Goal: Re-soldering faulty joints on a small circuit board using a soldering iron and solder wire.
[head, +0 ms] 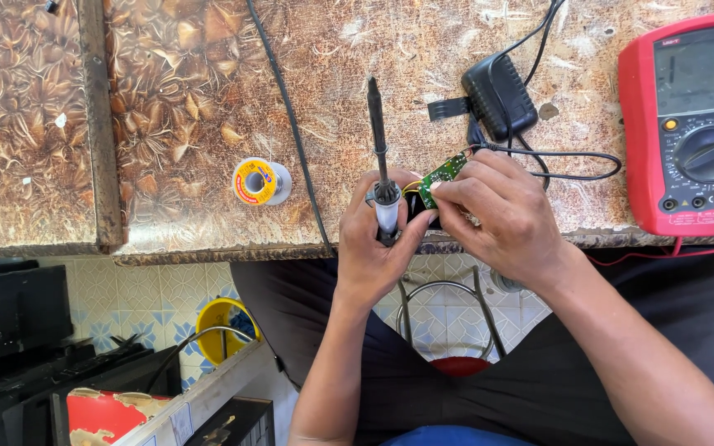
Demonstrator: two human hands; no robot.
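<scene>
My left hand [378,248] grips a soldering iron [378,144] by its handle, its dark tip pointing away from me over the worn brown tabletop [192,99]. My right hand [502,211] holds a small green circuit board [444,173] with a dark part under it, pressed against the left hand's thumb. A thin black cable [572,161] runs from the board area toward a black power adapter [499,95] lying just beyond my hands.
A spool of solder [261,182] lies left of my hands. A red multimeter [692,124] sits at the right edge. Another black cord [291,124] crosses the table. Below are tiled floor, a yellow container [218,326] and dark boxes [10,318].
</scene>
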